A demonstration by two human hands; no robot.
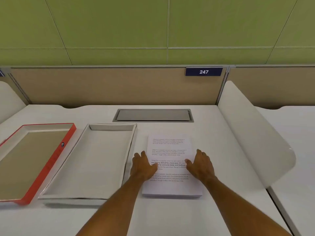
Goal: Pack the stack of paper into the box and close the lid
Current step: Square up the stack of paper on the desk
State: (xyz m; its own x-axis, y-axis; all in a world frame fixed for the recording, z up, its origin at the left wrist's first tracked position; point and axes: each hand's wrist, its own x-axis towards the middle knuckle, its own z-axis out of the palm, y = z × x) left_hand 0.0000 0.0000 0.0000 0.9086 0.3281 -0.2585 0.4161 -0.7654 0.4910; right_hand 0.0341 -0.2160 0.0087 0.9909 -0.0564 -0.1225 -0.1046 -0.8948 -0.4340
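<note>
Head view | left hand (142, 167), right hand (200, 165) fingers loosely spread, covering paper stack (170, 147) text | lid (56, 155) cut off left

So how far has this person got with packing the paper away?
Barely started. Done: the box lies open and empty, its red-edged lid off to its left. In hand: the left hand and right hand rest at either side of the stack of paper, which lies flat on the desk, not yet lifted. Left: move the stack into the box, then fit the lid.

Office: numbered desk partition (119, 86)
</note>
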